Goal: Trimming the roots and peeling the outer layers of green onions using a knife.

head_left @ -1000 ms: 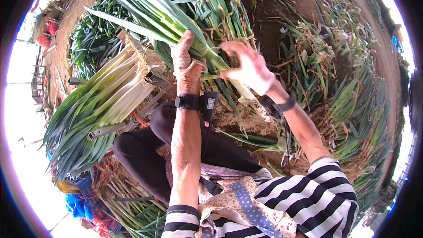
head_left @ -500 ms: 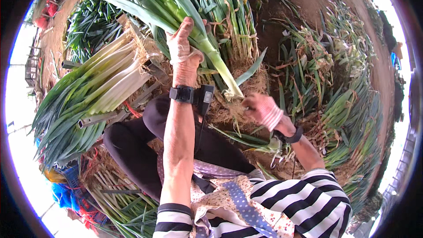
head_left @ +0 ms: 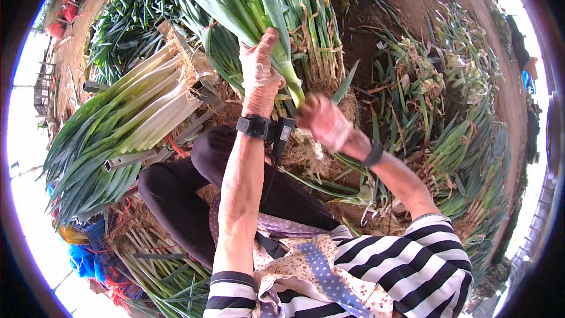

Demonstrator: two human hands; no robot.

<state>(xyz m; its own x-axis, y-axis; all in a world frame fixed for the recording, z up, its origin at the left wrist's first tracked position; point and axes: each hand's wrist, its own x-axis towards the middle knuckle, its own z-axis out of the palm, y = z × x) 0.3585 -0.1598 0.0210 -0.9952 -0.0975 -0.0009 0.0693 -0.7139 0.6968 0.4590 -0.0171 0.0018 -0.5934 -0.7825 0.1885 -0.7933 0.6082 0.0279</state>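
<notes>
My left hand (head_left: 259, 62), in a worn pale covering, is closed around a large leek (head_left: 291, 75) just below its spread green leaves. The leek slants down to the right, its leaves pointing to the upper left. My right hand (head_left: 322, 121), in a pinkish covering, is blurred by motion; its fingers are curled over the lower end of the stalk and hide it. Behind the leek stands an upright leek bundle (head_left: 315, 20) tied with a red band, its roots toward me.
Cleaned leeks (head_left: 150, 103) lie on a metal rack (head_left: 206, 91) to my left. More leek greens (head_left: 126, 29) are piled behind it. Discarded leaves (head_left: 412, 76) and untrimmed leeks (head_left: 465, 159) cover the ground on the right. Cut stalks (head_left: 156, 253) lie at the lower left beside a blue crate (head_left: 97, 235).
My left hand has shifted slightly right with the leek, which is now steeper. My right hand has moved up and left, from beside the root end onto the lower stalk.
</notes>
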